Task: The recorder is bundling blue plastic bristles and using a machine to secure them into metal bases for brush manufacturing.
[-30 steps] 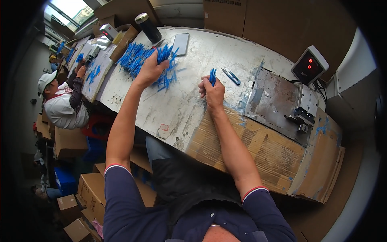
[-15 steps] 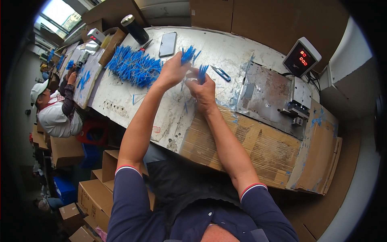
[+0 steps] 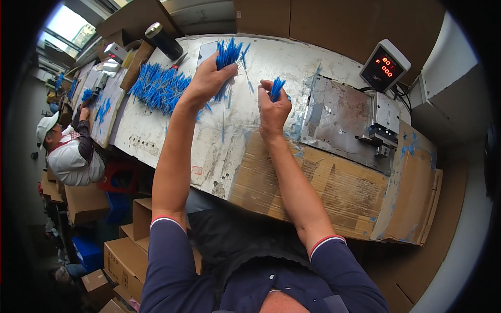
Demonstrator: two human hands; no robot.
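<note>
My left hand is closed round a thick bunch of thin blue-tipped wires, its tips fanning out above the fingers. A few strands hang loose below and beside it. To its right, my right hand is closed on a smaller blue-tipped bundle, held upright. The hands are apart, both above the worn white bench. Left of my left hand lies a large pile of the same blue-tipped wires. The small snips are mostly hidden behind my right hand.
A phone lies partly behind my left hand, near a dark tumbler and red-handled pliers. To the right are a metal plate fixture and a red-digit display box. Cardboard covers the front edge. A co-worker sits at left.
My hands have moved apart: the left went left and up with its bunch, the right a little to the right with its bundle. The view has shifted slightly.
</note>
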